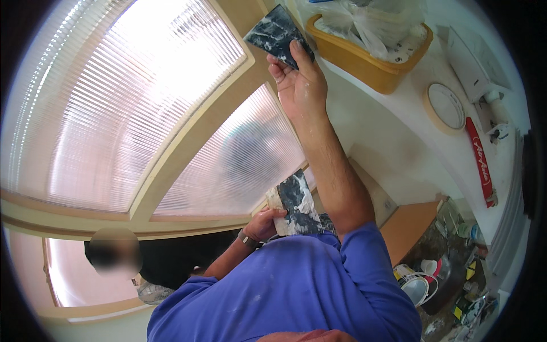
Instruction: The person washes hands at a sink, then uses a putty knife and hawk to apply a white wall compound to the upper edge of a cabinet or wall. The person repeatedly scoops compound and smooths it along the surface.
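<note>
Raised high, my right hand (305,94) is closed on a dark putty spreader (276,34) streaked with white, thumb on one face and fingers behind. The spreader overlaps the beige window frame (219,94); whether it touches the frame, I cannot tell. Close to my chest, my left hand (263,223) grips the edge of a flat, dark and pale putty board (296,199). Thick white putty (306,200) lies along one side of that board. Whitish smears show on my right wrist.
Ribbed glass panes (154,68) fill the left. On a white ledge (410,108) at right sit a yellow tub (370,68) with a plastic bag, a round lid (447,106) and a red strip (480,162). Buckets (415,289) clutter the floor. Another person (182,259) is at lower left.
</note>
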Action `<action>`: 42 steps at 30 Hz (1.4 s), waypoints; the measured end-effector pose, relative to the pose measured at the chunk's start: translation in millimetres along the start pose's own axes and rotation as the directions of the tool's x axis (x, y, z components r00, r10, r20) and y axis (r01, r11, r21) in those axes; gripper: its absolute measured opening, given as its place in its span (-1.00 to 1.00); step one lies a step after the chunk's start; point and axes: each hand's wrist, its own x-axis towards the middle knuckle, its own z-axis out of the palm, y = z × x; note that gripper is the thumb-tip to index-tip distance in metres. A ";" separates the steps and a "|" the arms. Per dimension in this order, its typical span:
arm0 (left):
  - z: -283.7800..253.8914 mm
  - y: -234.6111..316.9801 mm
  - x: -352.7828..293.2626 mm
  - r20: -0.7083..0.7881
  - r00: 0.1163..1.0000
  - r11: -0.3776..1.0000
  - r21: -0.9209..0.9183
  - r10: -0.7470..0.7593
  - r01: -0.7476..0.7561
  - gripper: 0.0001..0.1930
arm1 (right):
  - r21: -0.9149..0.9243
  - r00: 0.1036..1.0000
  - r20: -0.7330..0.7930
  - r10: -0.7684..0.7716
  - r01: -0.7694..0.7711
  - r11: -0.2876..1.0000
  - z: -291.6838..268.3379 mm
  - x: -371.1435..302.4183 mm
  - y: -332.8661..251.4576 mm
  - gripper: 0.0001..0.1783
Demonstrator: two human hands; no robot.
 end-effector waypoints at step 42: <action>4.9 11.9 1.2 0.014 0.973 0.968 -0.108 0.231 -0.228 -0.65 | -0.512 0.983 -0.180 -0.044 -0.055 0.857 -104.8 -138.5 -89.5 -0.80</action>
